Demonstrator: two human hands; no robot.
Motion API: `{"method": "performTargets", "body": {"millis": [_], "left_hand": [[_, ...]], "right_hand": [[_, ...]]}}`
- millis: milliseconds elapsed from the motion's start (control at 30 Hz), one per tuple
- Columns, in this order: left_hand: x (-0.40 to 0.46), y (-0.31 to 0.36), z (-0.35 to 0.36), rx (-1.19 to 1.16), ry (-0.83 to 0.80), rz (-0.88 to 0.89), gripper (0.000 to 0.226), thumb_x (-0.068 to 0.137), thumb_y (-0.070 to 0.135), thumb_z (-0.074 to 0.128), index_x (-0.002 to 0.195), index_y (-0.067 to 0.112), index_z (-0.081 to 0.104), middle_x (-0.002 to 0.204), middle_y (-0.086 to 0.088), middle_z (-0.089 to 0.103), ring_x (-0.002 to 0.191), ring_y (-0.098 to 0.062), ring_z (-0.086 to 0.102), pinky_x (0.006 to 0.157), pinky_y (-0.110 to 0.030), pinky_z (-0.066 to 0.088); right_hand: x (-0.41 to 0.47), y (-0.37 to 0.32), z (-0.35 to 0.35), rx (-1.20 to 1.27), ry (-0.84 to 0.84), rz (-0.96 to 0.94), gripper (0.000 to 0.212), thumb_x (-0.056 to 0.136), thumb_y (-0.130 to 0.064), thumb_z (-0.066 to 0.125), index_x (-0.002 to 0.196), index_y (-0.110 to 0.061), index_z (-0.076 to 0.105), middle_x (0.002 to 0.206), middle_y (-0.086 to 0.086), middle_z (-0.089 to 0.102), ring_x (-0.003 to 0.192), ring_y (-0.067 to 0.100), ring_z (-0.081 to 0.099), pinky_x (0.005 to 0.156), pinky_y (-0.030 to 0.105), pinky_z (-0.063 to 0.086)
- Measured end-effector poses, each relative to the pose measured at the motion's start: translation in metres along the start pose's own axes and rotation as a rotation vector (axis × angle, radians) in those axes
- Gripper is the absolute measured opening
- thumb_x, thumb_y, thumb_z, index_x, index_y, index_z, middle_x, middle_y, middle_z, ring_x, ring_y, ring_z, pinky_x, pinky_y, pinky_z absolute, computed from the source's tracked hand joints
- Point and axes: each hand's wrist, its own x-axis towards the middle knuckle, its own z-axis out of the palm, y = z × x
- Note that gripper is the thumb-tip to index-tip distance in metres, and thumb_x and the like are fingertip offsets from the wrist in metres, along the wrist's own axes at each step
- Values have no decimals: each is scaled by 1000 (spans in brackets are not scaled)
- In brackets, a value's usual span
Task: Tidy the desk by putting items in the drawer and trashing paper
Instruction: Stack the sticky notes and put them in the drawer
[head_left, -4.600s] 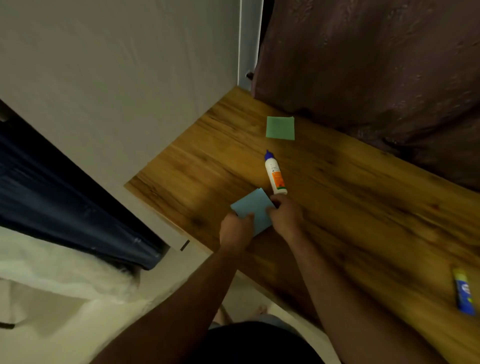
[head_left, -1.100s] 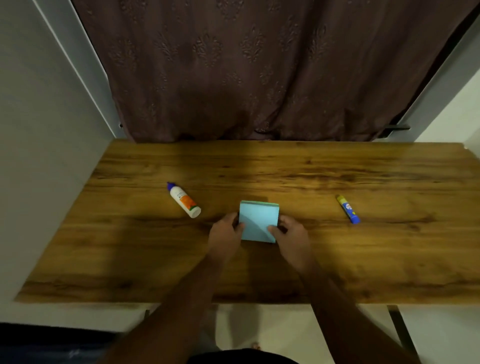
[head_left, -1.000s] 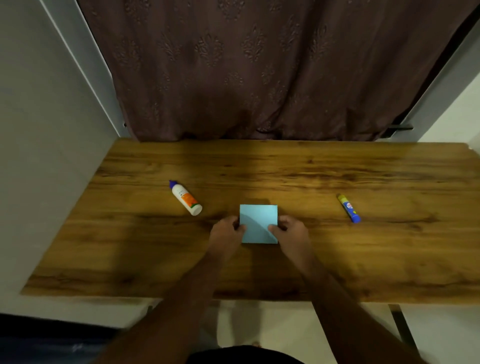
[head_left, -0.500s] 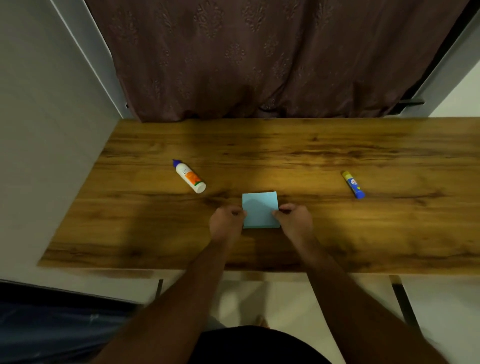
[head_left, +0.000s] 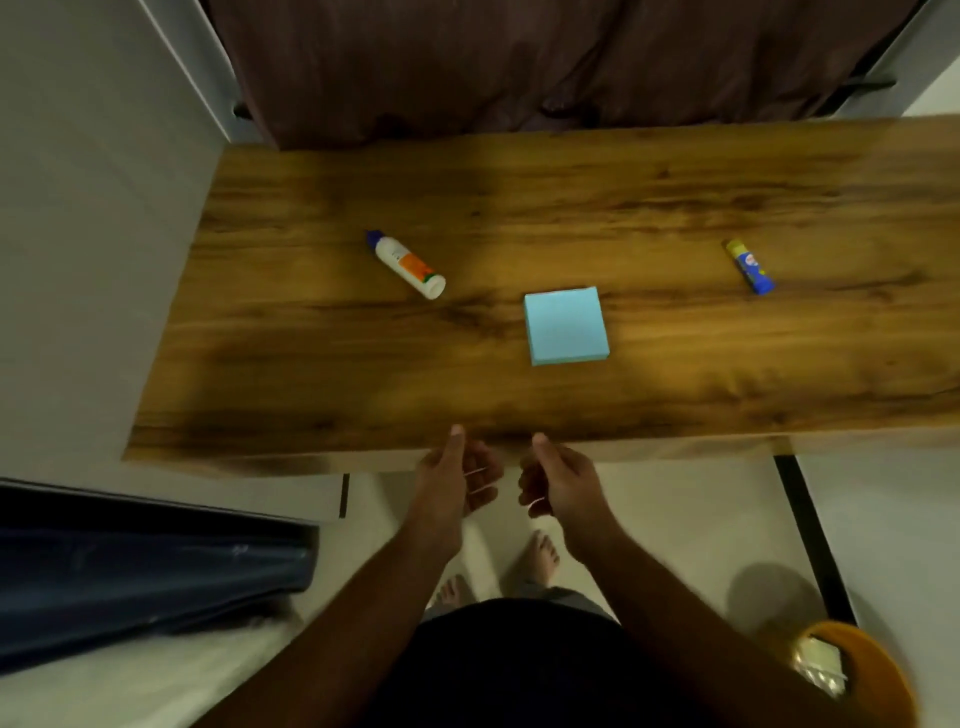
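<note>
The person stands at the near edge of the wooden desk (head_left: 675, 384), bare feet on the pale floor below. Both hands hang just in front of that edge, close together but apart: the left hand (head_left: 457, 480) and the right hand (head_left: 558, 480) each have the thumb pointing up toward the desk and the fingers loosely curled, with nothing in them. A blue pad of sticky notes (head_left: 565, 326) lies flat near the middle of the desk, well clear of both hands. To its left, farther back, a white glue bottle (head_left: 406, 265) lies on its side, blue cap pointing away. Well off to the right lies a small blue and yellow glue stick (head_left: 750, 266). An orange bin (head_left: 878, 675) sits on the floor at the lower right, something pale inside
</note>
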Motion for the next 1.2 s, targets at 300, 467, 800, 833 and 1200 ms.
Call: {"method": "performTargets", "body": {"millis": [300,467,800,833,1200], "left_hand": [[62,-42,-71,-463,115,-282,93,85,80,24,139,6,39,133,-18,51,123,-37,51,97,-47,42],[93,-42,-68,-679,85,-247,106,73,91,22,152,20,19,153,-18,31,137,-40,35,112,-58,26],[137,-52,-73,-1036,60,-124,103,66,95,32,135,19,48,139,-12,50,126,-35,48,110,-58,28],[139,-52,-74,-1021,50,-113,100,67,94,32,132,19,50,138,-13,52,126,-35,49,109,-57,30],[97,-113,-105,-799,87,-69,109,67,95,22,144,20,38,148,-15,41,133,-38,41,113,-57,25]], "right_hand": [[27,70,26,539,137,468,80,93,-70,24,120,-1,52,112,24,63,95,35,64,71,40,51],[62,67,35,839,223,453,94,86,-79,26,136,-1,40,132,30,52,112,44,59,92,51,49],[96,67,40,1183,281,333,103,68,-94,30,141,-22,42,143,17,47,123,40,51,103,60,38],[98,66,41,1207,274,316,99,68,-94,31,135,-23,48,138,14,52,118,38,55,100,59,41],[41,125,27,1036,197,270,103,71,-93,15,150,-29,31,153,10,38,138,36,38,113,61,25]]}}
